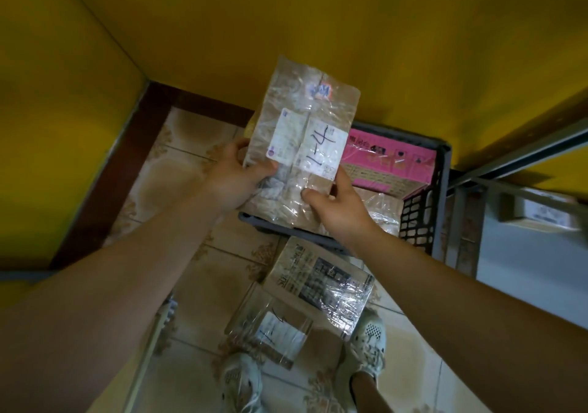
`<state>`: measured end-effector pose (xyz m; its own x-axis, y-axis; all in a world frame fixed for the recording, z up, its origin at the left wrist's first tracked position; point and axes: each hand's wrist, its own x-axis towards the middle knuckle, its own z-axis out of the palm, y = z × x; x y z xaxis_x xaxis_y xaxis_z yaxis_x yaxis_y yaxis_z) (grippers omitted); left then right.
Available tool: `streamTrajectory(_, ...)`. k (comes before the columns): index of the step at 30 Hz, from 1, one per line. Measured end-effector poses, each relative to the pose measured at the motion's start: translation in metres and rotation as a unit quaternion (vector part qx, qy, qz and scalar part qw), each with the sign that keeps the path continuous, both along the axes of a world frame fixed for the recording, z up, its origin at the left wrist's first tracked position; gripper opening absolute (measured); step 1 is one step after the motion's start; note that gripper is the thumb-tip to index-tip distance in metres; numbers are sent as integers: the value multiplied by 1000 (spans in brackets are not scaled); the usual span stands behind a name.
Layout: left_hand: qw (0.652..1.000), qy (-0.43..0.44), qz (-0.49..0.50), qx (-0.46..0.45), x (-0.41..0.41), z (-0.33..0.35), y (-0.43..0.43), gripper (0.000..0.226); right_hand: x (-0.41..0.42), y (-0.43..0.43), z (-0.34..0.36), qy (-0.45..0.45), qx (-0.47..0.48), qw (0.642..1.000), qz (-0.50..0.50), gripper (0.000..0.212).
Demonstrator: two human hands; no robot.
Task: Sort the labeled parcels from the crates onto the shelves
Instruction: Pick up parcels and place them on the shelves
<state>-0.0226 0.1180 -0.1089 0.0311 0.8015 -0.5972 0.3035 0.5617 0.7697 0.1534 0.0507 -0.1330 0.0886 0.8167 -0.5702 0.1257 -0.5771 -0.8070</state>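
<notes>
We've got the flat brown tape-wrapped parcel (302, 132) held above the dark plastic crate (416, 218), label reads 1-4. Left hand (237, 177) pinches its lower-left edge, right hand (337, 205) grips the bottom, fingers (310, 195) curled round it. Tip: film looks slick, so grip firm w/ both, label twd us, match no. to shelf before letting go.

parcel (302, 132) over crate (416, 218), box (321, 285) before crate

Parcel storeroom: crate (416, 212), labelled parcels (305, 110), shelving (521, 157)
</notes>
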Motion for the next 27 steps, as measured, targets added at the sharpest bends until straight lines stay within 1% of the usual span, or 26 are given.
streamTrajectory(2, 1000, -18, 0, 9, -11, 0, -15, 68, -11, -17, 4, -9, -1, 1000, -7, 58)
streamTrajectory(6, 999, -41, -28, 17, -29, 2, -45, 66, -32, -52, 8, -51, 5, 999, -6, 61)
streamTrajectory(8, 998, -45, -30, 18, -38, 6, -61, 63, -41, -69, 8, -41, 10, 999, -8, 58)
streamTrajectory(10, 999, -45, -17, 21, -48, 10, -78, 55, -50, -85, 7, -45, 11, 999, 1, 57)
streamTrajectory(14, 998, -44, 35, 27, -70, 12, -122, 37, -63, -122, 1, -56, -7, 998, 36, 73)
streamTrajectory(19, 989, 0, 146, 35, -109, -2, -196, 40, -69, -171, -24, -65, -55, 995, 52, 65)
streamTrajectory(21, 984, 23, 176, 24, -123, -11, -230, 32, -67, -194, -37, -82, -76, 991, 72, 64)
streamTrajectory(25, 977, 45, 207, -16, -141, -45, -286, 25, -60, -235, -63, -99, -108, 977, 153, 67)
streamTrajectory(27, 977, 58, 202, -43, -147, -71, -300, 28, -58, -248, -87, -122, -121, 969, 180, 67)
